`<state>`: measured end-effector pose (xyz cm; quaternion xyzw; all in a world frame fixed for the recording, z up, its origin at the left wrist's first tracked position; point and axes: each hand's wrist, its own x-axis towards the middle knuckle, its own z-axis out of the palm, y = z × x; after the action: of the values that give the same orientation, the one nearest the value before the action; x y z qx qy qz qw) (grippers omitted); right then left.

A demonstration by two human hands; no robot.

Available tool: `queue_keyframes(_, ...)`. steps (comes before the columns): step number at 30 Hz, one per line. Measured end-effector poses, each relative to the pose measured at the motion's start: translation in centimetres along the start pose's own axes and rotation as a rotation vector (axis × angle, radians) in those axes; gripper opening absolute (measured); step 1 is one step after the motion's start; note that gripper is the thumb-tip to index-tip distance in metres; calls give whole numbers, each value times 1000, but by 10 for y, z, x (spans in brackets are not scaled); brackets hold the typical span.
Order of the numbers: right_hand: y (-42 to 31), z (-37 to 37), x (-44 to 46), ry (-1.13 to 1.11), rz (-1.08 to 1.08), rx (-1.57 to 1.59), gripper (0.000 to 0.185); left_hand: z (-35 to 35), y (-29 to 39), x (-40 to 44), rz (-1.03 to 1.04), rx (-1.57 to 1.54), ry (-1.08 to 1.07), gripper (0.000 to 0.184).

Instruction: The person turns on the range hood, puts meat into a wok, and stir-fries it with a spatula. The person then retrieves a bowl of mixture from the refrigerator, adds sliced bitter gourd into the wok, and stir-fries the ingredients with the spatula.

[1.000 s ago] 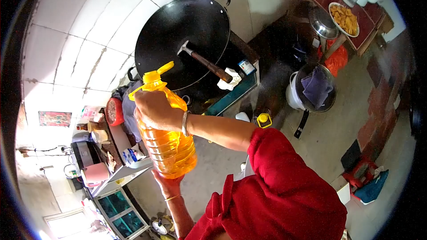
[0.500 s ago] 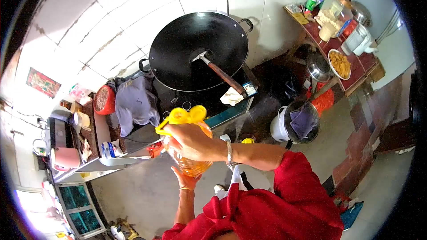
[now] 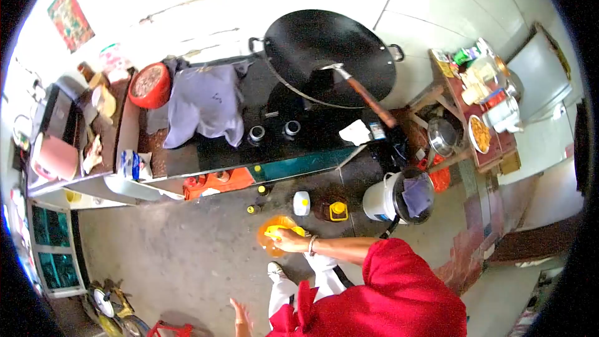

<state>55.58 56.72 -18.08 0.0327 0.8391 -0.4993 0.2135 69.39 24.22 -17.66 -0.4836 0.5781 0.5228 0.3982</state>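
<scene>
My right hand [image 3: 290, 241] grips the yellow handle at the top of a large oil bottle [image 3: 274, 249], which is low, near the floor; whether it touches the floor I cannot tell. My left hand [image 3: 239, 312] is off the bottle, lower in the view, with fingers spread and nothing in it. Beyond the bottle stand a white jug [image 3: 301, 203], a dark bottle with a yellow cap [image 3: 338, 211] and small yellow-capped bottles [image 3: 254, 210]. A large black wok [image 3: 306, 43] on the stove holds a wooden-handled spatula [image 3: 368, 97].
A grey cloth [image 3: 209, 103] and a red bowl [image 3: 150, 86] lie left on the counter. To the right are a white bucket [image 3: 379, 200] under a dark pan with a cloth, and a low table [image 3: 465, 106] with a plate of food [image 3: 480, 134]. My shoe [image 3: 276, 271] shows near the bottle.
The bottle has gone from in front of the stove down toward the floor in my right hand. My left hand has let go of its base and moved away. The view has shifted.
</scene>
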Motion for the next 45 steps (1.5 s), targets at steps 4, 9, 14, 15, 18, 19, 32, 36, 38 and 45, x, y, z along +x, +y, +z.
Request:
queue_keyframes(4,40,32,34,-146,359,-163,36,-19,-47,-26,-65,-13,203,93)
queue_keyframes(9,126,76,64,-21,443,-231,38,-26,-92,-48,-126,-16,262,90)
queue_keyframes(14,183,95,93,-51,640,-309,47,-56,-130,-79,-204,-2,310,87)
queue_keyframes(15,191,98,92,12,553,-286,47,-62,-133,-84,-218,5,319,87)
queue_keyframes(18,201,94,92,113,537,-259,44,-71,-140,-93,-244,19,336,85)
queue_keyframes(19,200,89,90,73,557,-189,44,-75,-141,-91,-251,26,336,85)
queue_keyframes(32,291,146,50,760,1122,132,54,-51,-120,-83,-270,56,316,77)
queue_keyframes(36,230,96,62,878,389,157,23,-48,-118,-84,-273,73,313,75)
queue_keyframes(38,214,96,65,752,460,-48,27,-44,-117,-83,-267,76,305,74)
queue_keyframes(45,189,109,51,340,249,-299,53,-41,-116,-84,-254,79,290,70)
